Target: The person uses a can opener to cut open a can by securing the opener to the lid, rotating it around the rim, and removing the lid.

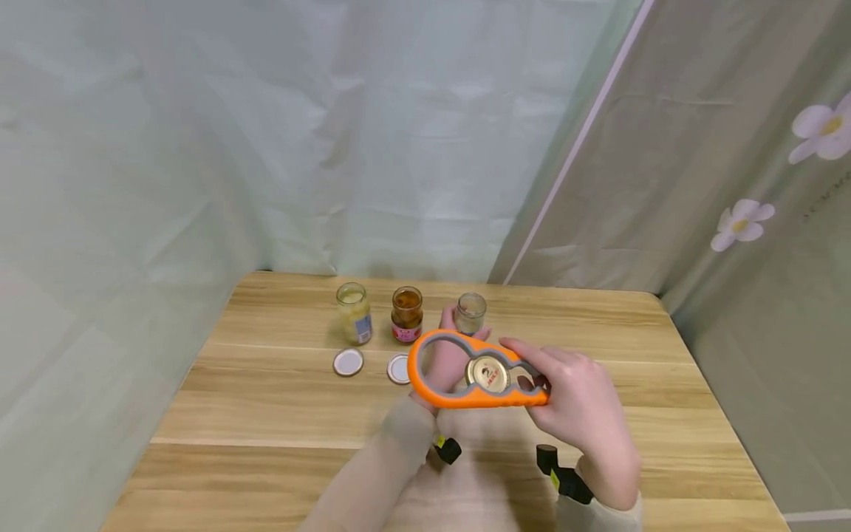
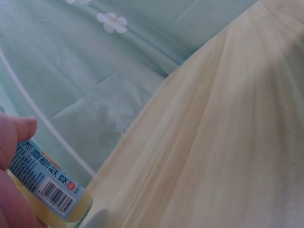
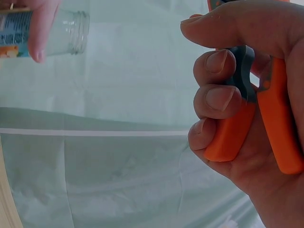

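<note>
My left hand (image 1: 447, 363) grips an uncapped glass jar (image 1: 470, 312), its threaded mouth bare in the right wrist view. A blue label with a barcode (image 2: 56, 195) shows on the jar in the left wrist view, with pale yellow contents near its base. My right hand (image 1: 577, 388) holds an orange and grey jar opener (image 1: 459, 401), fingers curled round its handles (image 3: 275, 128). A gold lid (image 1: 490, 374) sits in the opener's middle opening. From the head, the opener partly covers my left hand and wrist.
On the wooden table (image 1: 266, 399), an uncapped jar of pale yellow contents (image 1: 354, 310) and one of brown contents (image 1: 407, 318) stand left of my left hand. Two lids (image 1: 349, 362) lie before them, one partly hidden by the opener. Curtains (image 1: 372, 148) hang behind the table.
</note>
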Tool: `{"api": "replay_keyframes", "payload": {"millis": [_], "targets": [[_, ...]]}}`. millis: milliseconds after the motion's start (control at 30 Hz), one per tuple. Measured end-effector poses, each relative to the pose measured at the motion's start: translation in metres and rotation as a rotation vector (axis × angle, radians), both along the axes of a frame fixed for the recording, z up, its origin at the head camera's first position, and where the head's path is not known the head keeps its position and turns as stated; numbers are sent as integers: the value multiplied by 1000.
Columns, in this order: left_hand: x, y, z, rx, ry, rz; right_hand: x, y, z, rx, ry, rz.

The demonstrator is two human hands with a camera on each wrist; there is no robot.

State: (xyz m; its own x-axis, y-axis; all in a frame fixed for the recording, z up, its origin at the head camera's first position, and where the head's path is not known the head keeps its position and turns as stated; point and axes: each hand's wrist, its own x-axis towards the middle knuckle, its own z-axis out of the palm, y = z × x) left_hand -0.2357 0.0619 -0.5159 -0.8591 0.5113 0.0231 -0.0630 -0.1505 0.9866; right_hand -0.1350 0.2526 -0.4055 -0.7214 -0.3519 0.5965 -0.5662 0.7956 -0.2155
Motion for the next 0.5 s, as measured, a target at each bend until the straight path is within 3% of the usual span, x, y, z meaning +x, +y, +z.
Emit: {"api": "replay_keyframes", "payload": {"millis": [33, 67, 133, 267, 367, 500], "targets": [[0, 2, -1, 144, -147, 59, 0, 0, 0, -1, 0, 3], [-1, 3, -2, 260, -263, 74, 0, -1, -1, -2, -2, 7], [-2, 4, 1, 290, -292, 78, -1, -2, -1, -3, -5, 12], [-1, 1, 11, 363, -441, 56, 0, -2, -1, -2, -14, 16], [1, -2, 17, 362, -481, 20, 0, -2, -1, -2, -18, 12], [1, -5, 18, 328, -456, -5, 0, -1, -1, 1, -21, 7]]}}
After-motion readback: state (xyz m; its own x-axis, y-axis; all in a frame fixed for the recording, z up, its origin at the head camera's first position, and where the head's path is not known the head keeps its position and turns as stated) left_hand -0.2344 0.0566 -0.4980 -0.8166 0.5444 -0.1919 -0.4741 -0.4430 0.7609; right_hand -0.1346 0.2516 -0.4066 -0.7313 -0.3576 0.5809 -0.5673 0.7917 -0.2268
